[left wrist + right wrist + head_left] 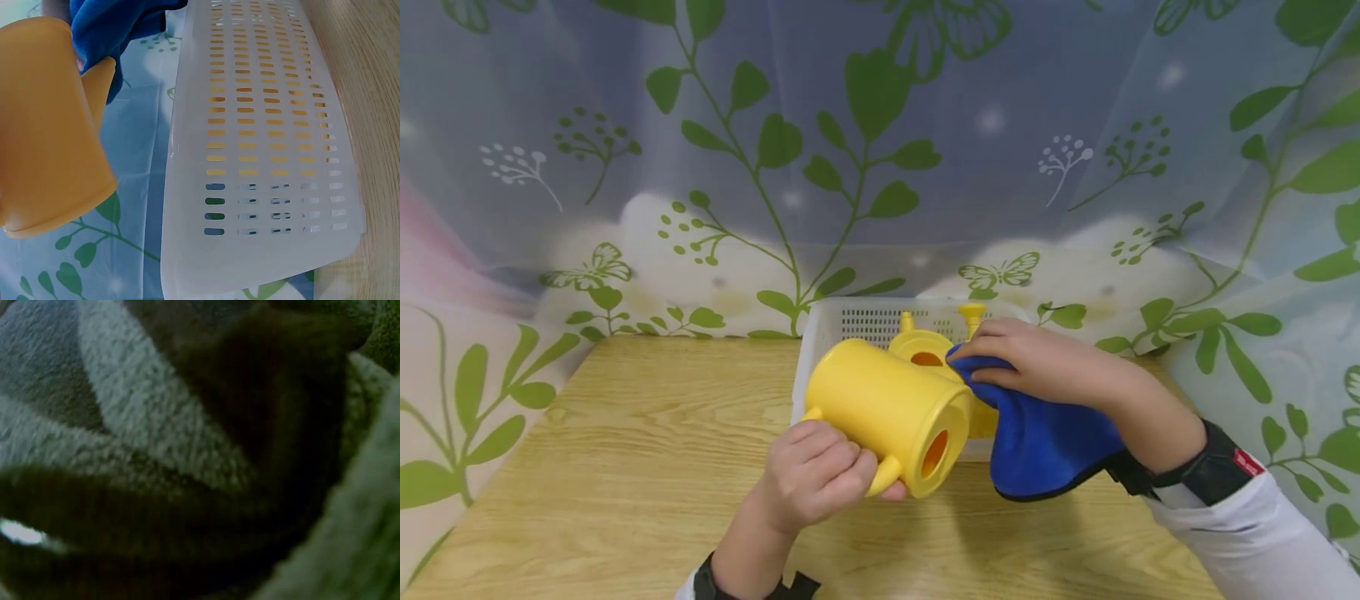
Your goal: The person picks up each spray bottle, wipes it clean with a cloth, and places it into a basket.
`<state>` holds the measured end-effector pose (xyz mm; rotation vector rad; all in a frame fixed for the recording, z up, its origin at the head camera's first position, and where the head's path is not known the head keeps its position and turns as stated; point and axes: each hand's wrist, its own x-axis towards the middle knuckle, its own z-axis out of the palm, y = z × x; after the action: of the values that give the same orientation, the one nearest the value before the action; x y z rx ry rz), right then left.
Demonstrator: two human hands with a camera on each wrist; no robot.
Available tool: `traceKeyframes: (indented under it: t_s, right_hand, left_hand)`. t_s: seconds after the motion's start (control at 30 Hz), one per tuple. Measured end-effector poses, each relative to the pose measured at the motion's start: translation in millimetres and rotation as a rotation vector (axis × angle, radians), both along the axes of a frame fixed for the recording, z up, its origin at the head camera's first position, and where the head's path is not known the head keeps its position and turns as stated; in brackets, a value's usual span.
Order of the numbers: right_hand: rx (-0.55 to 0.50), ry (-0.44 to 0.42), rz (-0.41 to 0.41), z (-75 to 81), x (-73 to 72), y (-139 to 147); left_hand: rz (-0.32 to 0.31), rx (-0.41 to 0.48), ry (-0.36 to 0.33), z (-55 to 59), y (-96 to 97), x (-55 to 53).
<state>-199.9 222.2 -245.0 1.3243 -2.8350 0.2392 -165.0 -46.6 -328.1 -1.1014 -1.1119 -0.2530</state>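
A yellow watering can (887,408) is tilted on its side above the front of the basket, its opening turned right and toward me. My left hand (820,475) grips it by the handle, fingers curled round. My right hand (1045,362) pinches a blue cloth (1052,442) at the can's far right side; most of the cloth hangs below the hand. In the left wrist view the can (50,131) shows its side, with the cloth (119,37) just behind it. Dark, blurred cloth folds (150,394) fill the right wrist view, and the fingertips are hidden there.
Behind the can, a white slotted basket (808,350) stands on the wooden table (647,467) against a leaf-patterned curtain (760,208). Inside are more yellow pieces, including another can with a round opening (917,343) and a flared spout (972,312).
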Motion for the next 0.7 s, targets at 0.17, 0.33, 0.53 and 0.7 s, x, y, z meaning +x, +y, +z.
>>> traceKeyframes:
  t_s: [0.17,0.33,0.53,0.7]
  right_hand:
    - [0.022,0.01,-0.02,2.8,-0.9,5.4]
    - [0.004,0.03,0.003,4.8,-3.2,-0.8]
    - [-0.007,-0.005,0.06,6.7,-4.2,-20.7]
    - [-0.037,-0.078,0.096,9.7,-8.0,-31.3]
  left_hand:
    - [-0.016,0.009,0.01,2.2,-0.4,-0.7]
    - [-0.004,0.002,0.006,2.4,-0.1,1.2]
    - [0.011,-0.007,0.015,0.6,3.8,3.0]
    - [-0.011,-0.013,0.032,-1.0,8.0,3.3]
